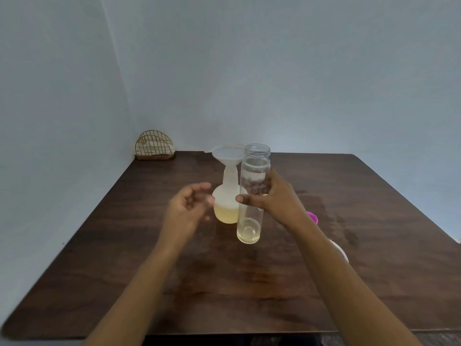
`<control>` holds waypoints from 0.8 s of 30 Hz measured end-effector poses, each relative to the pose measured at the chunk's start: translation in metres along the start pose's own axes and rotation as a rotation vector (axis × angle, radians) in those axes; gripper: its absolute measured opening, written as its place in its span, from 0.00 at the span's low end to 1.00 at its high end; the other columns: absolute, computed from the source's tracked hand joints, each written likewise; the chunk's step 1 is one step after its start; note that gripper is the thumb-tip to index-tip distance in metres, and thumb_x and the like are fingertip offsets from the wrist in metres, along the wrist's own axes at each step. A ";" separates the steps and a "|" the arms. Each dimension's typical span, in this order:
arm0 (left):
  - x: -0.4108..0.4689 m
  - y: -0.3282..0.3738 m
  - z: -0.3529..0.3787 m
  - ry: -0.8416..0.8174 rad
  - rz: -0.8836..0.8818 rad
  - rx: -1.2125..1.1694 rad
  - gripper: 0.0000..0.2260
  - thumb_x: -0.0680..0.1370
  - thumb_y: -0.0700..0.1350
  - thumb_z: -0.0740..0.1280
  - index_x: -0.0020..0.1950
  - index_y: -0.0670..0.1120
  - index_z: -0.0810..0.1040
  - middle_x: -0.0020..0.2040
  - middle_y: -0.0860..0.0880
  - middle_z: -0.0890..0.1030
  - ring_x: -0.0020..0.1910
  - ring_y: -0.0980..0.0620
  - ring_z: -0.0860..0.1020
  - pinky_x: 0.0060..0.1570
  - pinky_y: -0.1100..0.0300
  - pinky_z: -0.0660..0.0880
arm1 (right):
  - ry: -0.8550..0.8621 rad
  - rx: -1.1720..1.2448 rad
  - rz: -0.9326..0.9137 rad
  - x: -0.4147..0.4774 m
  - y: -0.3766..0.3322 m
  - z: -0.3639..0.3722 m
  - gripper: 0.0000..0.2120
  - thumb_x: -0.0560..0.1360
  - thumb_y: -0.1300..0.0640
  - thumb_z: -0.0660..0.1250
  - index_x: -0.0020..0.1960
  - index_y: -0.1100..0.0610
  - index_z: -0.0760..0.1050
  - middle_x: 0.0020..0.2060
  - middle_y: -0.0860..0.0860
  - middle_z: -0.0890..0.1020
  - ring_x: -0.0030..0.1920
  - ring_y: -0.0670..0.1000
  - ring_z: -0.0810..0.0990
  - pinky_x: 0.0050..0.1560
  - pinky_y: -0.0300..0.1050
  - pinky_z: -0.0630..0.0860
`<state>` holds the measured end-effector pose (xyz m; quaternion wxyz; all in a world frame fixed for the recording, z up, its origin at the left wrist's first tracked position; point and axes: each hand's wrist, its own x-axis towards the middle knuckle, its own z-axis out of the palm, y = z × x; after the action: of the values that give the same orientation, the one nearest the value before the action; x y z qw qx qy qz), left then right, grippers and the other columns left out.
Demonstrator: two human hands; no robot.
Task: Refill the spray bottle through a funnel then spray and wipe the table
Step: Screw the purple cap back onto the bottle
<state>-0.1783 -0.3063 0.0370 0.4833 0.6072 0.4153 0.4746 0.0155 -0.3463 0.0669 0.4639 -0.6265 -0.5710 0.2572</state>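
Dark wooden counter (124,258) under pale walls (274,71). The right grip (274,201) clasps the clear bottle (252,171); the left grip (187,208) hangs relaxed, empty

Right hand (275,201) grips the upright clear bottle (253,196); funnel (227,154) sits in spray bottle (226,198); left hand (188,208) hovers beside.

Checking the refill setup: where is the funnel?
Head view, centre: the funnel sits atop the spray bottle, left of the clear bottle in the right hand.

Table (124,270) dark brown woodgrain; liquid (225,216) pale yellow; cap (313,217) magenta.
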 end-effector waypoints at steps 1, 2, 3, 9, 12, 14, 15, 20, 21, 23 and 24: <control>-0.010 -0.010 0.003 -0.096 0.044 0.056 0.18 0.73 0.40 0.72 0.61 0.52 0.76 0.52 0.51 0.82 0.51 0.56 0.80 0.49 0.59 0.78 | -0.004 0.000 0.011 -0.001 0.001 0.005 0.36 0.61 0.48 0.79 0.65 0.50 0.69 0.54 0.44 0.81 0.49 0.40 0.80 0.49 0.33 0.76; -0.017 -0.020 0.007 -0.181 0.071 0.101 0.24 0.71 0.43 0.74 0.65 0.56 0.73 0.57 0.53 0.80 0.56 0.58 0.78 0.53 0.60 0.76 | -0.011 -0.001 0.025 -0.002 0.001 0.009 0.35 0.61 0.49 0.80 0.63 0.51 0.69 0.53 0.44 0.81 0.49 0.40 0.81 0.49 0.34 0.76; -0.021 -0.030 0.011 -0.240 0.084 0.135 0.30 0.68 0.48 0.75 0.67 0.61 0.70 0.61 0.56 0.78 0.60 0.60 0.75 0.57 0.60 0.75 | -0.022 -0.013 0.042 -0.004 0.001 0.015 0.34 0.61 0.49 0.80 0.61 0.52 0.68 0.52 0.44 0.80 0.48 0.40 0.80 0.48 0.35 0.76; -0.023 -0.051 0.031 -0.244 0.114 0.063 0.38 0.64 0.50 0.78 0.67 0.70 0.63 0.62 0.60 0.77 0.60 0.58 0.78 0.61 0.54 0.75 | 0.010 -0.010 0.057 -0.011 0.003 0.042 0.31 0.60 0.51 0.81 0.55 0.54 0.66 0.48 0.45 0.80 0.46 0.38 0.79 0.45 0.34 0.76; -0.021 -0.050 0.036 -0.158 0.147 0.049 0.34 0.67 0.39 0.77 0.63 0.64 0.66 0.54 0.58 0.80 0.49 0.63 0.81 0.51 0.62 0.78 | 0.007 0.032 0.062 -0.013 0.008 0.046 0.33 0.59 0.51 0.81 0.56 0.54 0.66 0.50 0.47 0.81 0.51 0.43 0.81 0.49 0.42 0.79; -0.019 -0.050 0.037 -0.139 0.144 0.041 0.32 0.68 0.37 0.76 0.61 0.62 0.67 0.53 0.57 0.80 0.48 0.63 0.81 0.49 0.64 0.78 | -0.023 0.046 0.061 -0.015 0.010 0.046 0.33 0.59 0.50 0.81 0.57 0.54 0.67 0.52 0.49 0.81 0.52 0.44 0.80 0.49 0.41 0.79; -0.017 -0.051 0.038 -0.140 0.145 0.045 0.31 0.68 0.37 0.76 0.61 0.62 0.67 0.53 0.57 0.81 0.49 0.61 0.82 0.48 0.64 0.78 | -0.039 0.048 0.063 -0.016 0.010 0.045 0.33 0.59 0.50 0.81 0.57 0.54 0.67 0.52 0.49 0.81 0.53 0.44 0.80 0.50 0.41 0.79; -0.012 -0.060 0.041 -0.158 0.092 0.040 0.28 0.66 0.43 0.79 0.63 0.53 0.74 0.54 0.52 0.82 0.54 0.54 0.81 0.51 0.62 0.78 | -0.179 0.069 0.075 -0.019 0.016 0.024 0.31 0.64 0.49 0.78 0.62 0.49 0.69 0.57 0.46 0.79 0.58 0.45 0.78 0.60 0.47 0.77; -0.011 -0.062 0.041 -0.156 0.078 0.037 0.29 0.64 0.46 0.79 0.63 0.53 0.75 0.54 0.51 0.82 0.55 0.54 0.81 0.52 0.61 0.78 | -0.187 0.047 0.070 -0.020 0.017 0.016 0.28 0.66 0.49 0.77 0.62 0.49 0.70 0.57 0.45 0.79 0.58 0.44 0.78 0.60 0.46 0.76; -0.010 -0.066 0.041 -0.152 0.053 0.030 0.29 0.63 0.48 0.79 0.63 0.52 0.75 0.55 0.52 0.82 0.56 0.54 0.80 0.54 0.56 0.78 | -0.110 -0.090 0.055 -0.018 0.020 -0.005 0.22 0.69 0.49 0.74 0.61 0.49 0.74 0.56 0.42 0.79 0.57 0.43 0.77 0.59 0.43 0.74; -0.009 -0.068 0.042 -0.149 0.045 0.029 0.29 0.64 0.47 0.79 0.63 0.52 0.76 0.55 0.53 0.82 0.56 0.54 0.80 0.55 0.56 0.78 | -0.044 -0.210 0.052 -0.015 0.024 -0.016 0.18 0.71 0.51 0.72 0.60 0.50 0.75 0.55 0.43 0.80 0.55 0.43 0.77 0.56 0.41 0.72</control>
<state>-0.1426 -0.3104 -0.0348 0.4931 0.6569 0.3712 0.4329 0.0374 -0.3632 0.0493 0.3764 -0.6805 -0.5884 0.2217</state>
